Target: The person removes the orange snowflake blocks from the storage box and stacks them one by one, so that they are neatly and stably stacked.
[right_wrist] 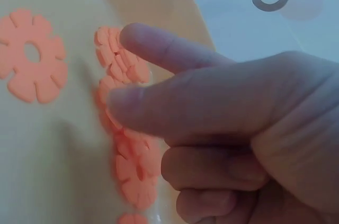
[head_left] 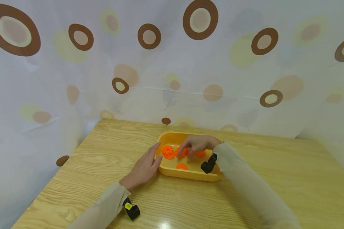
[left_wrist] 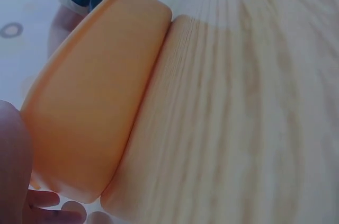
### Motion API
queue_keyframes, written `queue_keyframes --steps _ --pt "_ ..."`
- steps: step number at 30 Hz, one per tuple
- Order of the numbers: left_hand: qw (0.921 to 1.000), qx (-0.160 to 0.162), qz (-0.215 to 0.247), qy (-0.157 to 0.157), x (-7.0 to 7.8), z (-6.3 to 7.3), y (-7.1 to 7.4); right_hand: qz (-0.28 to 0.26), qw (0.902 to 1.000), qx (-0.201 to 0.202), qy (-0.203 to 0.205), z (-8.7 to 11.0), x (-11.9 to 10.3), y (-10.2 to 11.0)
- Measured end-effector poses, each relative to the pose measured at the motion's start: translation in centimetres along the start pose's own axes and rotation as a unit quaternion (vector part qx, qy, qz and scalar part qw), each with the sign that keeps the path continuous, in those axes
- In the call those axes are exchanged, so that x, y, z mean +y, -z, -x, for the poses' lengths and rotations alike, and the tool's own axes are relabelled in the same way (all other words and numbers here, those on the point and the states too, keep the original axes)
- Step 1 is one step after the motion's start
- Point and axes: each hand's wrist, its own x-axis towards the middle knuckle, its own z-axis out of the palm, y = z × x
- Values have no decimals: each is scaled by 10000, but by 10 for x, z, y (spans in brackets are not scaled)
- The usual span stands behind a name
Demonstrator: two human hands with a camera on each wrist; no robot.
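Note:
A yellow plastic bin [head_left: 186,173] holds orange flower-shaped discs with notched edges. At its left end my left hand [head_left: 143,165] grips the wall, thumb over the rim and fingers outside. The left wrist view shows the bin's outer side [left_wrist: 100,91] standing on the wood. My right hand [head_left: 199,143] reaches into the bin from the right. Its index finger and thumb extend apart over a row of overlapping discs [right_wrist: 139,181], while the other fingers curl in. I see nothing between them. A single disc [right_wrist: 50,73] lies flat apart from the row; another disc [head_left: 182,166] is near the front wall.
The bin stands on a wood-grain table [head_left: 109,143], toward its back edge. Behind it hangs a white cloth [head_left: 172,105] patterned with circles. Black wrist devices [head_left: 209,163] are strapped on both sleeves.

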Motion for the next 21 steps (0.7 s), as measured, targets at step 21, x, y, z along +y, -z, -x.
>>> queue_keyframes --steps 21 --pt "10000 11 58 69 -2 1 -2 -169 9946 -896 492 -19 2 -15"
